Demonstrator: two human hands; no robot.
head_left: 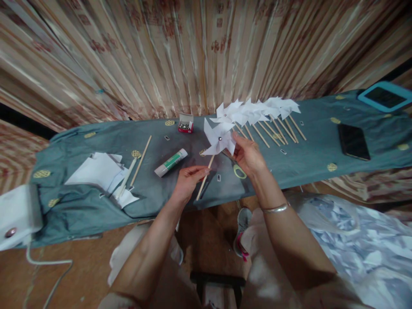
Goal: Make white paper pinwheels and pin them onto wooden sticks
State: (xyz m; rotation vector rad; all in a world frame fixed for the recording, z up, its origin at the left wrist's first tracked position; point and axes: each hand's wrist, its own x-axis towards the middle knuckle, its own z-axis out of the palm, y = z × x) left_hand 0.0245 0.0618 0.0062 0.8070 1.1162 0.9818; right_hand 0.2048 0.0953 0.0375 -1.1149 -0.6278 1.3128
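A white paper pinwheel [216, 136] with a shiny pin at its centre is held up over the table, tilted on its wooden stick. My left hand [188, 182] pinches that stick between thumb and fingertips below the blades. At the pinwheel's right edge, the fingers of my right hand [249, 154] are closed on a paper blade; some fingertips are hidden. Beneath my right hand lie scissors with yellow-green handles [240, 171], partly covered. A dark, thin pen-like item [206, 187] rests beside the lower stick. Several finished pinwheels [249, 112] lie in an overlapping row behind.
A red box of pins [186, 124] stands open near the back edge. The glue stick [171, 162] lies left of centre. Farther left are paper sheets [96, 171] and a loose wooden stick [140, 160]. A dark phone [353, 141] and a blue-framed device [386, 96] are at right.
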